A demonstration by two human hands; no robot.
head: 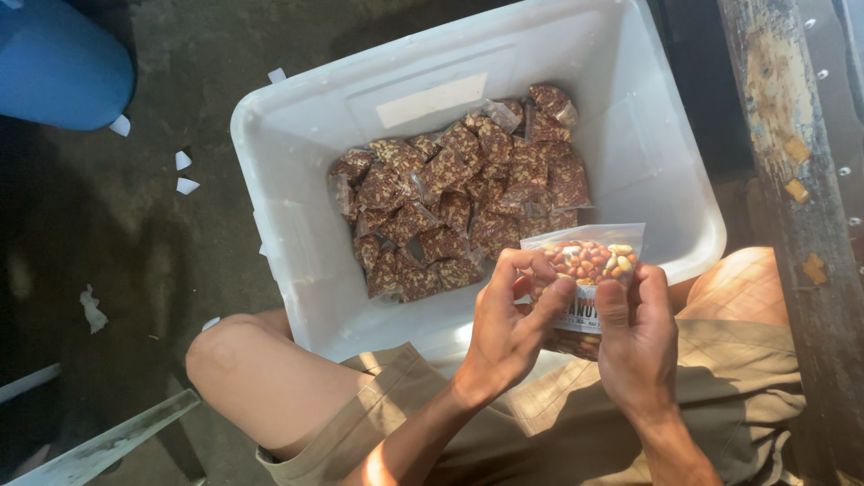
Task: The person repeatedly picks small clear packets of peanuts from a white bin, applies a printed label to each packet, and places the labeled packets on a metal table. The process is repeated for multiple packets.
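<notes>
Both my hands hold one small clear plastic bag of peanuts (589, 259) with a white label, just above the near rim of a white plastic tub (297, 225). My left hand (511, 315) pinches the bag's left side with thumb and fingers. On the right side, my right hand (637, 337) grips it, thumb over the label. Inside the tub lies a pile of several filled peanut bags (459, 202), reddish brown and packed close together. My knees frame the tub's near edge.
A blue barrel (58, 63) stands at the top left on the dark concrete floor. Scraps of white paper (184, 175) lie to the tub's left. A worn wooden post (792, 180) runs down the right side. A pale bar (117, 441) crosses the lower left.
</notes>
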